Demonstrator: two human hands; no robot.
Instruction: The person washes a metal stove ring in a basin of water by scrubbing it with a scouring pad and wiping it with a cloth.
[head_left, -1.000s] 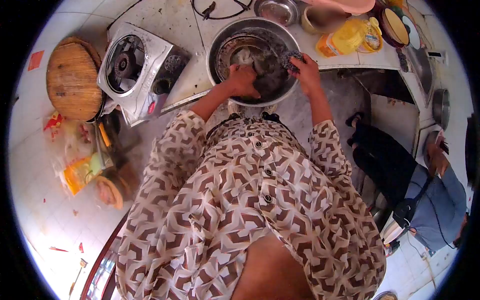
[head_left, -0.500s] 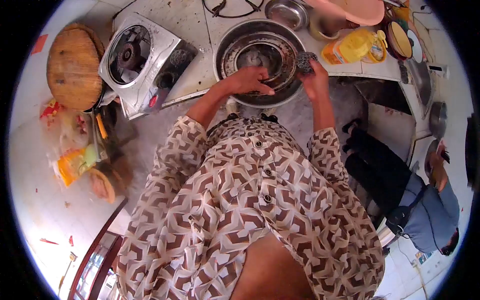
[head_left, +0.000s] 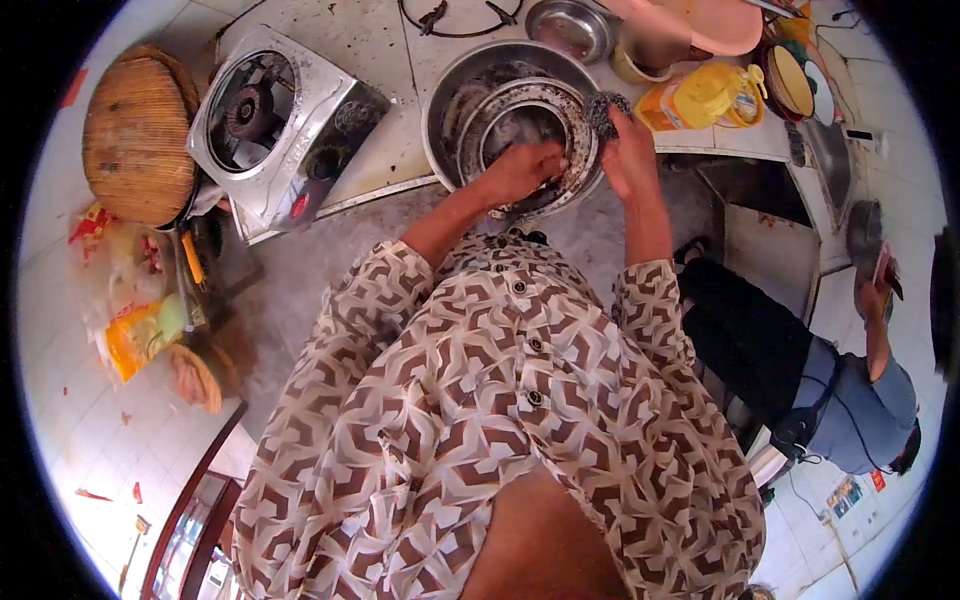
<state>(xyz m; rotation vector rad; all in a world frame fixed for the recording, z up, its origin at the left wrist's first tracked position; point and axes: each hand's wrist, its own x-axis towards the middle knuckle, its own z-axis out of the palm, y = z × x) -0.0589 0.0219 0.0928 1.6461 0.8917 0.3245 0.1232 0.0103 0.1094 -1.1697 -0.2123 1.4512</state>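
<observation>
A wide steel basin (head_left: 437, 140) stands at the counter edge in front of me. In it lies a stained metal ring (head_left: 580, 140), tilted, with dark grime on its surface and murky water showing through its middle. My left hand (head_left: 522, 172) reaches over the near side with fingers curled round the ring's inner edge; the fingertips are partly hidden. At the basin's right rim, my right hand (head_left: 630, 158) grips a steel wool scrubber (head_left: 606, 115), pressed close to the ring's outer side.
Left of the basin sits a gas stove (head_left: 310, 150), its round burner opening uncovered. A small metal bowl (head_left: 570, 30), yellow bottles (head_left: 690, 100) and a pink basin (head_left: 725, 25) stand behind to the right. Further right another person (head_left: 850, 400) holds something over a pan.
My left hand has gone from spread fingers above the basin to curled fingers on the ring. The ring has shifted and tilted toward me. My right hand still holds the scrubber.
</observation>
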